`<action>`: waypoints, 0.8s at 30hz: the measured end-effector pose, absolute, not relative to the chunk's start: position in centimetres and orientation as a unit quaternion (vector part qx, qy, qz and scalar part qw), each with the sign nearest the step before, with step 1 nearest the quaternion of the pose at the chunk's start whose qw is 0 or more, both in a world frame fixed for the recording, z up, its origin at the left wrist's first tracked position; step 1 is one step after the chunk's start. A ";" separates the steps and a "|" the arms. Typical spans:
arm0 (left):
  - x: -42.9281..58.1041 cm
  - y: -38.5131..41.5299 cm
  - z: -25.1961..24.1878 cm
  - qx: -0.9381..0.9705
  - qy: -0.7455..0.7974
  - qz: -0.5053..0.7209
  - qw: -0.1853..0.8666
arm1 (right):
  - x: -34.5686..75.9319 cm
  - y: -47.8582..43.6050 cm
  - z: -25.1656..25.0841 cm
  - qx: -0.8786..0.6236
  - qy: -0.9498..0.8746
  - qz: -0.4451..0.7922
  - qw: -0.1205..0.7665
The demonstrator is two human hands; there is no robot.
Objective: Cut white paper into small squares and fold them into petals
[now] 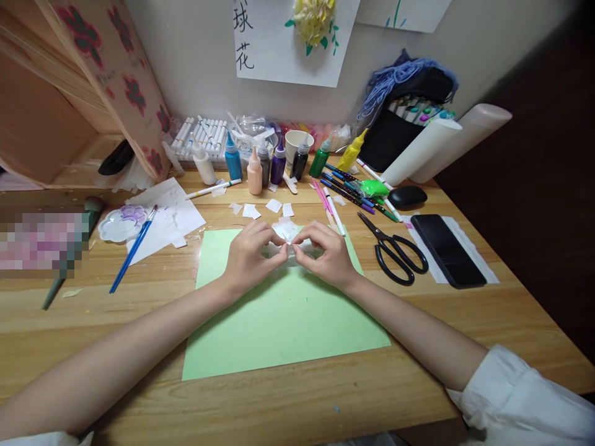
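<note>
Between my two hands is a small piece of thin white paper (284, 230), which looks like tissue. My left hand (253, 251) pinches it with thumb and forefinger from the left. From the right, my right hand (325, 254) pinches it the same way, the fingertips of both hands almost meeting. Both hands are over the upper part of a light green sheet of paper (279, 322) lying on the wooden table. Part of the white piece is hidden behind the fingers. Just beyond the hands lie several small white paper squares (251, 211).
Paint bottles (233, 158) stand in a row at the back, near a paper cup (297, 147). Black scissors (395, 251), a phone (447, 251) and markers (348, 192) lie to the right. A blue brush (134, 248) and a palette (118, 228) lie left.
</note>
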State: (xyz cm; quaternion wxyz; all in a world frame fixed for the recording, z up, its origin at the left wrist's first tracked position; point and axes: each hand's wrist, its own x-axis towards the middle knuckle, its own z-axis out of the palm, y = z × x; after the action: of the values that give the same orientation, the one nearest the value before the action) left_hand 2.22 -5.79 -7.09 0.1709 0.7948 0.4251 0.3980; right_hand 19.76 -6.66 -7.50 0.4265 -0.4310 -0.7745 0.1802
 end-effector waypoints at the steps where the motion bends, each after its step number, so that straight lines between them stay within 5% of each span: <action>1: 2.2 -5.8 -7.1 0.794 0.425 0.398 0.171 | 19.8 -6.7 -7.5 -0.430 -0.775 0.180 0.426; 24: 2.3 -5.7 -6.9 0.815 0.418 0.350 0.196 | 19.9 -6.5 -7.2 -0.432 -0.753 0.219 0.445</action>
State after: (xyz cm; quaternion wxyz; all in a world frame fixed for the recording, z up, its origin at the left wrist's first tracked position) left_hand 2.32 -5.65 -6.90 0.1956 0.8152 0.4181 0.3498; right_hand 19.90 -6.48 -7.15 0.4452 -0.4316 -0.7532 0.2195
